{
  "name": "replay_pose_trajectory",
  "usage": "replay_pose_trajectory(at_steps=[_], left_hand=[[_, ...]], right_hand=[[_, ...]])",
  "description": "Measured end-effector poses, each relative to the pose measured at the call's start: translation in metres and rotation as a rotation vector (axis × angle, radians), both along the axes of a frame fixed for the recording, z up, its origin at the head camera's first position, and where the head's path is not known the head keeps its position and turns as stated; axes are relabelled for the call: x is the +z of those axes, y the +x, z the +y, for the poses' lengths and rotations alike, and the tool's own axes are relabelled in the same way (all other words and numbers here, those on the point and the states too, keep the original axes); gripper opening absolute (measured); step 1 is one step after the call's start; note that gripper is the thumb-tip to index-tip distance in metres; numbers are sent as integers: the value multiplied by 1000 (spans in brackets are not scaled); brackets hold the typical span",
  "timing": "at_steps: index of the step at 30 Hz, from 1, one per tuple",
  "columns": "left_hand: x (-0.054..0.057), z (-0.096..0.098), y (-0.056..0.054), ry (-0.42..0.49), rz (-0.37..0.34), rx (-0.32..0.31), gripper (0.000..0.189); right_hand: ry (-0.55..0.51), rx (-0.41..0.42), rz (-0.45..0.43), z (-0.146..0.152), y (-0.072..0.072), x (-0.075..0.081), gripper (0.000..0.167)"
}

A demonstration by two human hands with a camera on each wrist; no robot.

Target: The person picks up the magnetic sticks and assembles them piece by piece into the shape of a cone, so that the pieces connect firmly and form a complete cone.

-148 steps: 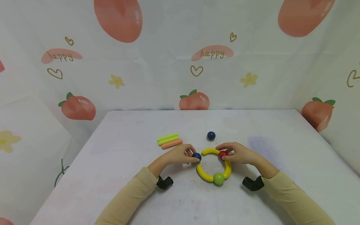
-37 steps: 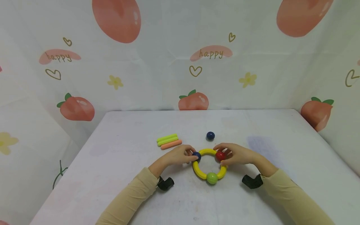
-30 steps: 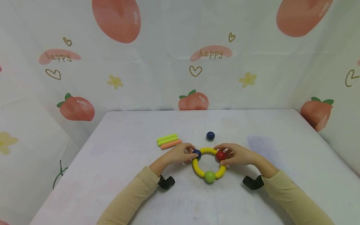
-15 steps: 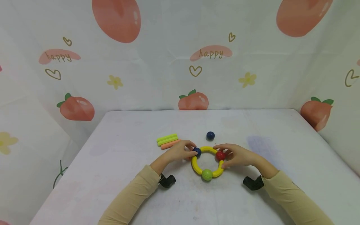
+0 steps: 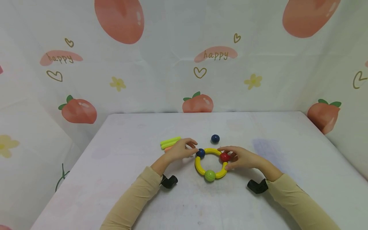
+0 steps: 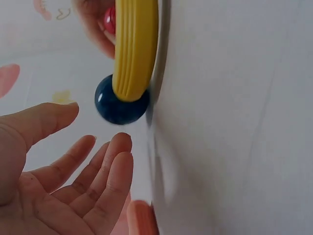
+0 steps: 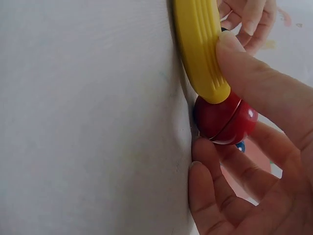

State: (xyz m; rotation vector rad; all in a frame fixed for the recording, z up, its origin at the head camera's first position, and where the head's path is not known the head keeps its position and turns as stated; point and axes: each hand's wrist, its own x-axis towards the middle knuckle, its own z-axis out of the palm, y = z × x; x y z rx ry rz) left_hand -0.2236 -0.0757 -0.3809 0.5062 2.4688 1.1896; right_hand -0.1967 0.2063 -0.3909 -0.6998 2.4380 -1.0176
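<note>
Ring of curved bars and balls (image 5: 198,166) found on the table (image 5: 138,131), between the left hand (image 5: 181,150), just left of it, and the right hand (image 5: 245,158), touching its right side. Loose ball (image 5: 215,138) sits behind the ring. Sticks (image 5: 169,142) lie left-rear, partly behind the left hand. Backdrop cloth (image 5: 161,70) hangs behind the table.

Was probably a cloth-screened recording nook, the room beyond hidden; peach-print cloth (image 5: 161,70) lettered "happy" hung behind and beside a white worktop (image 5: 189,204).
</note>
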Motion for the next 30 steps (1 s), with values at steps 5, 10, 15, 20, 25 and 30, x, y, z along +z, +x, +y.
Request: replay_pose_trajectory(at_steps=[5, 10, 15, 20, 25, 30], left_hand=[[4, -12, -3, 0, 71, 23, 32], [8, -27, -8, 8, 77, 47, 35], [14, -42, -10, -16, 91, 83, 38], [14, -53, -11, -28, 91, 121, 34], [10, -62, -12, -39, 94, 143, 33], [5, -67, -13, -53, 100, 127, 34]], right_hand=[[-4, -1, -9, 1, -1, -2, 68], [1, -8, -20, 1, 0, -2, 69], [5, -15, -21, 0, 0, -2, 69], [6, -17, -21, 0, -1, -2, 69], [7, -16, -20, 0, -1, -2, 69], [5, -10, -15, 0, -1, -2, 69]])
